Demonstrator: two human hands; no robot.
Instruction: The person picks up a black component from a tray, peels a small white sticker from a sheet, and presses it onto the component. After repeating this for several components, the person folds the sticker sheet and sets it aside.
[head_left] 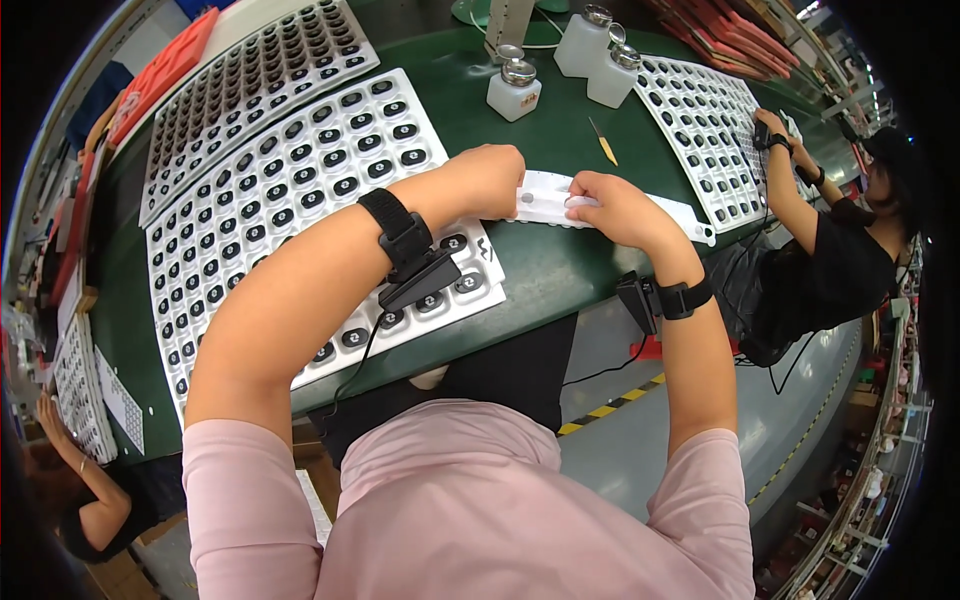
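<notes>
Between our 2 hands, above the green surface, is 1 long white strip. Its long axis runs left to right, the rounded right end dipping slightly toward us. The left hand curls at the strip's left end; its fingertips are hidden, so we cannot tell what it grips. The right hand bends over the strip, thumb and finger pinching 1 small white piece. Beyond them we count 3 white bottles with metal tops and 1 yellow-handled pointed tool, tip away from us. 2 large trays of dark oval pieces lie left; 1 similar tray lies right, near 1 co-worker in black.
</notes>
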